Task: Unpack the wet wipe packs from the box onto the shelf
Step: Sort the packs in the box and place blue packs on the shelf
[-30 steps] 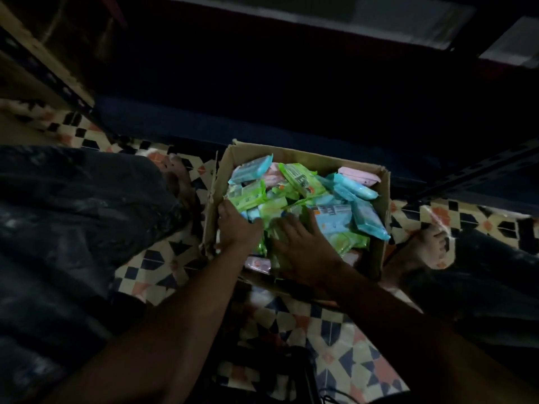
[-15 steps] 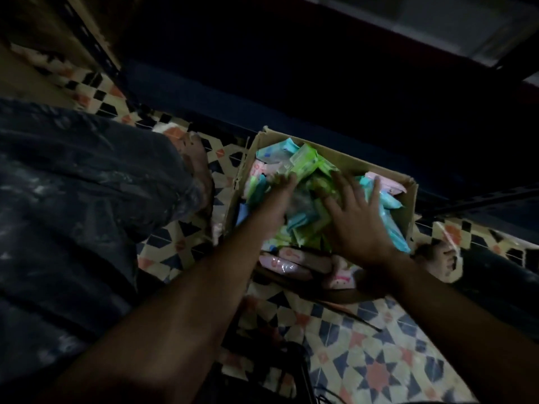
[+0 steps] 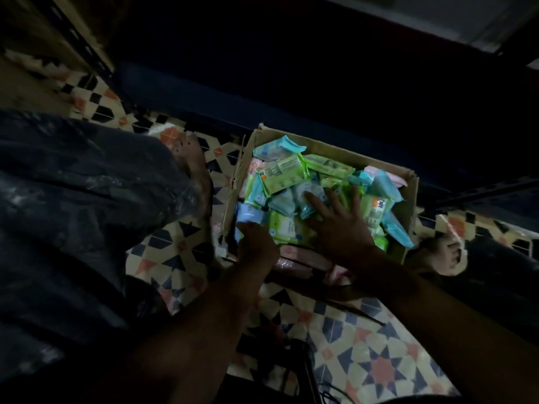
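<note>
Right hand point(image 3: 339, 225) flat, fingers spread, on wet wipe packs point(image 3: 284, 173) filling box point(image 3: 408, 199); left hand point(image 3: 255, 243) at near-left corner, grip unclear.

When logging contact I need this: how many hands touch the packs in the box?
2. Left hand at the near-left corner of the box; right hand spread flat over the middle packs.

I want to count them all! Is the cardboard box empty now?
No, the cardboard box is full of green, blue and pink wet wipe packs, with the right hand spread flat on them.
</note>
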